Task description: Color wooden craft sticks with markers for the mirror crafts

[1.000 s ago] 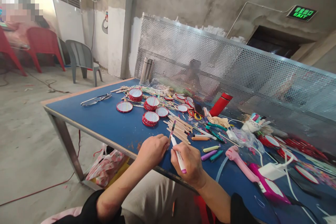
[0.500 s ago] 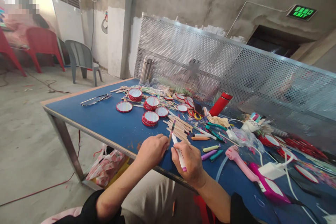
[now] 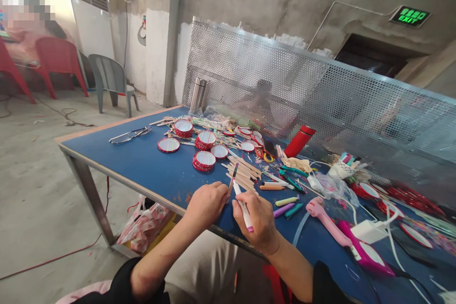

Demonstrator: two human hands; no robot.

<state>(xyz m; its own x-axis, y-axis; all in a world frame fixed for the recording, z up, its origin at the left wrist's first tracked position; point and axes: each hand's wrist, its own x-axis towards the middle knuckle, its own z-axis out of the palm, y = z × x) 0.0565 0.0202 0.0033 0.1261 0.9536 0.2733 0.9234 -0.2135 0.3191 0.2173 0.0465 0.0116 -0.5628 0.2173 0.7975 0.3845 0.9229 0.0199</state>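
Observation:
My left hand [image 3: 208, 203] is closed on the lower end of a flat wooden craft stick [image 3: 233, 176], whose upper part is coloured dark purple. In my right hand [image 3: 258, 221] is a white marker [image 3: 245, 213] with a pink-purple end, its tip against or very close to the stick. Just beyond both hands lies a pile of plain wooden sticks [image 3: 245, 171]. Several markers, among them a purple marker [image 3: 284, 210] and a teal one [image 3: 293, 212], rest to the right of my right hand.
Round red-rimmed discs [image 3: 204, 159] are stacked on the blue table [image 3: 142, 161]. Eyeglasses [image 3: 130, 135] lie at the left. A red bottle [image 3: 299, 141] leans near the perforated metal panel [image 3: 228, 61]. At the right are pliers [image 3: 294, 180], a pink glue gun [image 3: 329, 223] and cables.
Both hands hold almost the same place. The purple on the stick looks slightly brighter around its upper end.

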